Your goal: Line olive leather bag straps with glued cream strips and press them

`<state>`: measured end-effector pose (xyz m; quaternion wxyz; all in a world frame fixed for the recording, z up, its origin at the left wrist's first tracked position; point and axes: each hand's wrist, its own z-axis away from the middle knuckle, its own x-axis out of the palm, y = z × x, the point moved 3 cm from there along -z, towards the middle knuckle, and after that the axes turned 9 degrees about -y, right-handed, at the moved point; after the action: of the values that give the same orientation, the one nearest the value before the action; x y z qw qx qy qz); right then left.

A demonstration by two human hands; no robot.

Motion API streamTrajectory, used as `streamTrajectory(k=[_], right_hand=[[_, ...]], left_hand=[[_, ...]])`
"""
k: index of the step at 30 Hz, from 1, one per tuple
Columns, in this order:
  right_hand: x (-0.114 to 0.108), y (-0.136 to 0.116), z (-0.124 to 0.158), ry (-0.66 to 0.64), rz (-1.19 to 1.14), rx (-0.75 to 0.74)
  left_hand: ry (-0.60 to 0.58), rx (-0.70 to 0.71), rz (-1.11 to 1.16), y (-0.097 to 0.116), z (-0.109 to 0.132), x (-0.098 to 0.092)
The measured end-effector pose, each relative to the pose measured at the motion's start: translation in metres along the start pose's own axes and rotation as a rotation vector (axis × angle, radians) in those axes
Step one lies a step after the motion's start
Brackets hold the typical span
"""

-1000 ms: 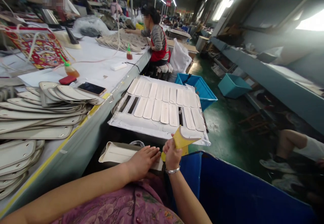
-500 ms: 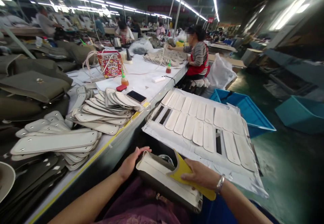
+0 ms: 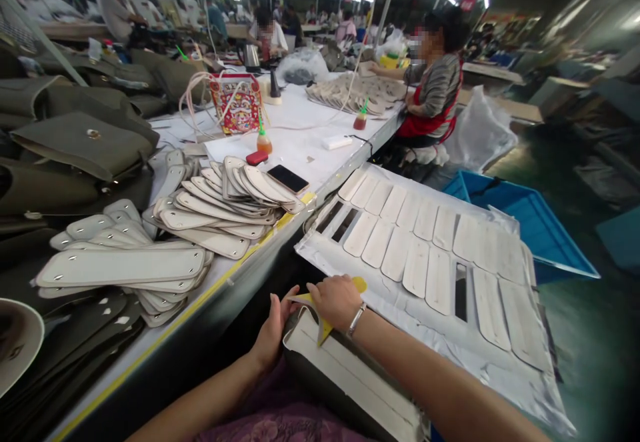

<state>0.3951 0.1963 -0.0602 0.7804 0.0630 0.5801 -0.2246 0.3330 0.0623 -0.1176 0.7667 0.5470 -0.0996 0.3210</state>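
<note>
On my lap lies a dark olive bag body [image 3: 320, 382], its long off-white face [image 3: 350, 369] turned upward with a line running along it. My right hand [image 3: 336, 302] is closed around a flat yellow tool [image 3: 325, 330] with a curved notch, at the bag's far end. The notched edge meets the far corner of the off-white face. Against that same corner is my left hand [image 3: 273, 335], thumb raised and fingers curled around the bag's end, partly hidden. A silver bracelet [image 3: 356, 319] circles my right wrist.
Stacked off-white straps [image 3: 125, 265], a phone [image 3: 289, 179] and a glue bottle [image 3: 263, 141] are on the white table at left. To the right, a board [image 3: 380, 302] bears rows of off-white pieces; beyond it stands a blue crate [image 3: 545, 222]. A co-worker [image 3: 435, 89] sits farther along.
My right hand has carried the yellow tool from the middle of the off-white face to its far corner. My left hand has curled more around the bag's end. The view has shifted.
</note>
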Motion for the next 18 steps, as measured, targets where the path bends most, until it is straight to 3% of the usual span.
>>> streamTrajectory(k=[5,9,12,18], right_hand=[[-0.004,-0.016,-0.031,0.064,-0.102,-0.297],[-0.007,-0.021,-0.033,0.045,-0.048,-0.472],[-0.008,-0.021,-0.029,0.070,-0.013,-0.553],[-0.002,-0.018,-0.024,0.106,0.045,-0.632]], left_hand=[[0.025,-0.109,0.158,-0.002,0.000,0.003],[0.210,-0.195,0.171,-0.009,0.010,0.000],[0.277,-0.094,0.027,-0.011,0.016,-0.004],[0.221,-0.010,-0.540,-0.010,0.021,-0.013]])
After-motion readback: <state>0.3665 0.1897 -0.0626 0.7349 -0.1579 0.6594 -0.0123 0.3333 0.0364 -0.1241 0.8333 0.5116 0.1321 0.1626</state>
